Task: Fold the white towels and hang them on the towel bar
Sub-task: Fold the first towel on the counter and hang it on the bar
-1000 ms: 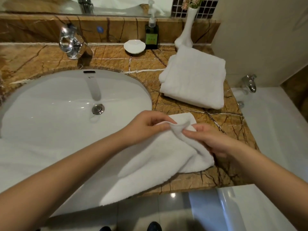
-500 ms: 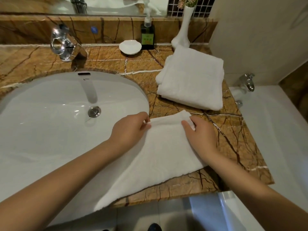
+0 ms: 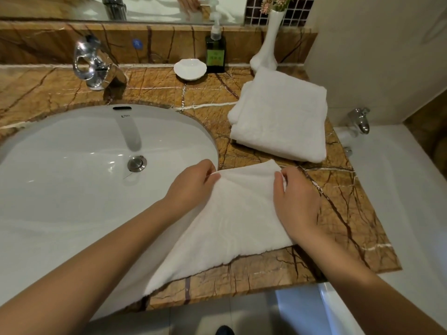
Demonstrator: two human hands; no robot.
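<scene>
Towel beside sink: left hand, right hand pinch far corners, tensioning edge for fold.

Bathroom, no question. Big oval white sink sunk into a brown veined marble tabletop, with a chrome pop-up drain in the bottom and a chunky chrome faucet behind it. Along the back ledge: a small white soap dish, a dark green pump bottle and a slim white vase with a few flowers. Mirror above that, plus a patch of small dark mosaic tiles beside it. White bathtub butted right up against the right end, with its own chrome tap on the wall. Also a thick folded white towel parked near the vase. Pretty tidy setup overall.
</scene>
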